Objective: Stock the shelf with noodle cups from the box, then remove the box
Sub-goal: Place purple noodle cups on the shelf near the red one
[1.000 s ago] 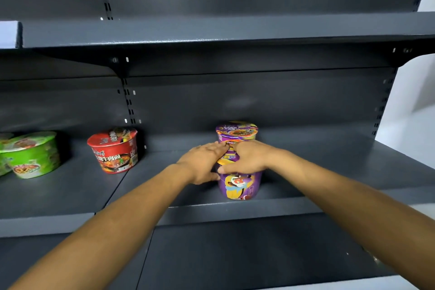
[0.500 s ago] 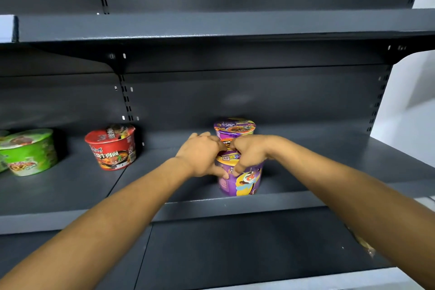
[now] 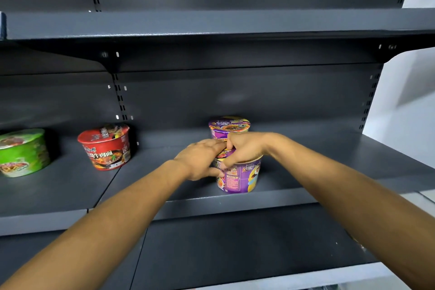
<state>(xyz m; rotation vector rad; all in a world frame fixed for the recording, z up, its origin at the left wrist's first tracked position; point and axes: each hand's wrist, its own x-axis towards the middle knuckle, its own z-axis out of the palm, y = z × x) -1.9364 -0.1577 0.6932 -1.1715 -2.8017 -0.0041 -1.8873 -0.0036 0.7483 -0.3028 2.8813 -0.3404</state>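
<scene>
Both hands, left hand (image 3: 200, 160) and right hand (image 3: 244, 150), close around the front purple noodle cup (image 3: 240, 176), upright near the shelf (image 3: 329, 172) front, another purple cup (image 3: 229, 126) directly behind

A single head-worn, wide-angle view is provided. It faces forward and slightly downward at a dark grey shelf unit (image 3: 306, 167), square-on and close, within arm's reach. Both forearms enter from the bottom corners and converge near frame centre. The upper shelf (image 3: 211, 22) spans the top third; a white wall (image 3: 409, 101) borders the right edge. Straight lines bow toward the edges.
</scene>
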